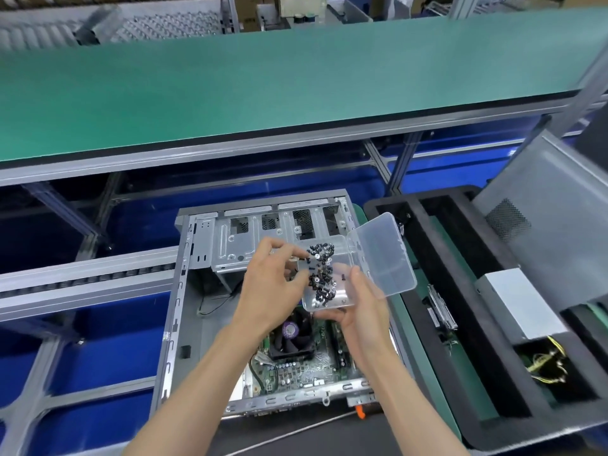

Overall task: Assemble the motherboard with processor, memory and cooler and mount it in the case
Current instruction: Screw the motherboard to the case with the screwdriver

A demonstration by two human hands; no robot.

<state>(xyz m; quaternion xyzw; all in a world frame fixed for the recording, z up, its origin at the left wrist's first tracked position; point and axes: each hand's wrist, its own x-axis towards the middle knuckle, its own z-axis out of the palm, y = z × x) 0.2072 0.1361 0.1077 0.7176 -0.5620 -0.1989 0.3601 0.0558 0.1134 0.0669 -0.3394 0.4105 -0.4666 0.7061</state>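
Note:
An open grey computer case [184, 291] lies flat in front of me. Inside it sits the green motherboard [302, 370] with a black cooler fan [292, 334] on it. Above the case my right hand [365, 317] holds a clear plastic screw box [332, 278] from below, its lid [385, 255] hinged open to the right. Several small black screws [320, 274] lie in the box. My left hand [273, 287] reaches into the box from the left, thumb and forefinger pinched at the screws; whether a screw is between them I cannot tell.
A black foam tray [418, 245] to the right holds a drive, a silver power supply [516, 304] and yellow cables. A grey case side panel [552, 205] leans at far right. A green shelf [263, 87] spans above. An orange-handled tool [360, 413] lies near the case's front edge.

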